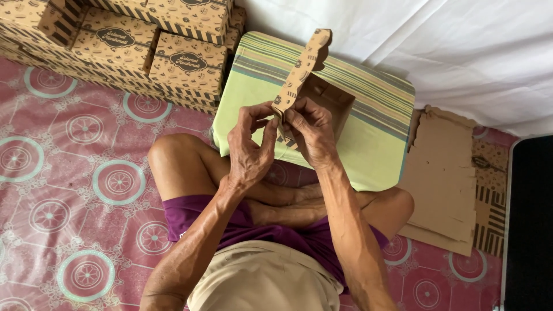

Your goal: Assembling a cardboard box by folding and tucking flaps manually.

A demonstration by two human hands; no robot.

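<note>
I sit cross-legged on a patterned mat. Both hands hold a partly folded brown cardboard box [322, 95] with a printed pattern, raised over a green striped cushion [374, 138]. My left hand [249, 144] pinches the near corner of the box from the left. My right hand [311, 133] grips the same corner from the right, fingers pressed on the wall. A long flap of the box sticks up and away from me, while its open inside faces right.
Several finished patterned boxes [144, 40] are stacked at the back left. A pile of flat cardboard blanks [440, 178] lies on the pink floor mat [75, 190] at the right. A white cloth [461, 52] hangs behind. A dark object [530, 224] borders the right edge.
</note>
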